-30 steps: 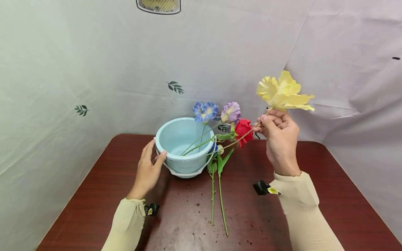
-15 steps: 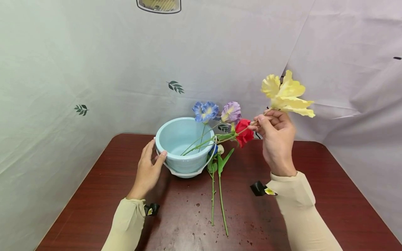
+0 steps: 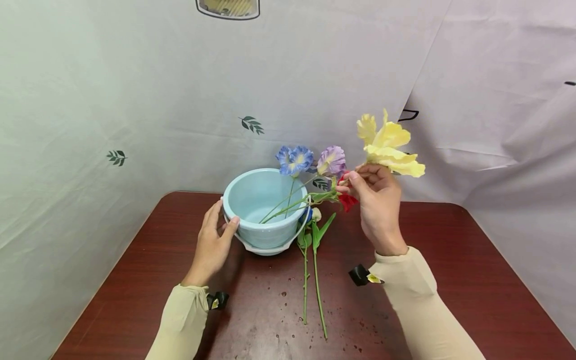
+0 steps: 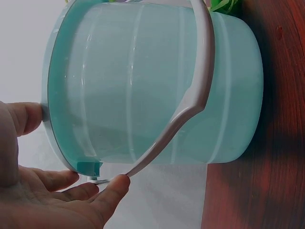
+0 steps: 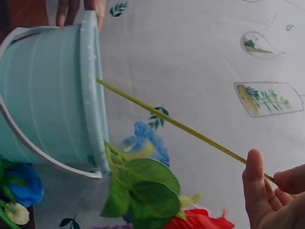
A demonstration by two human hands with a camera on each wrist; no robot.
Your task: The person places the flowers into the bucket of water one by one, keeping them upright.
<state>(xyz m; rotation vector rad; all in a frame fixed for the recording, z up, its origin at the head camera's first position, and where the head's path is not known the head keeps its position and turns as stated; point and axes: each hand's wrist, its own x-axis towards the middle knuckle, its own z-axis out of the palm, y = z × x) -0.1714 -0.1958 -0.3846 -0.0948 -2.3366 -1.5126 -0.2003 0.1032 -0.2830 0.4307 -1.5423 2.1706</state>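
Observation:
A light blue bucket (image 3: 265,230) stands on the table, its pale handle (image 4: 190,102) hanging down. My left hand (image 3: 213,245) holds the bucket's left side, thumb on the rim and fingers by the handle's joint. My right hand (image 3: 375,205) pinches the thin stem (image 5: 176,123) of a yellow artificial flower (image 3: 389,147) just below the bloom. The stem slants down left, its end at the bucket's mouth. A blue and yellow flower (image 3: 294,161), a purple flower (image 3: 331,161) and a red rose (image 3: 347,201) lean out of the bucket. My right hand partly hides the rose.
Right of the bucket, a white flower (image 3: 316,215) and a dark blue flower (image 3: 307,216) lie on the brown table (image 3: 148,280), their stems towards me. Water drops dot the table. A pale cloth backdrop (image 3: 180,100) with leaf prints rises behind.
My right hand has moved left with the yellow flower, over the red rose, and the bloom has turned. The stem's end has gone over the bucket's rim. My left hand and the bucket stay put.

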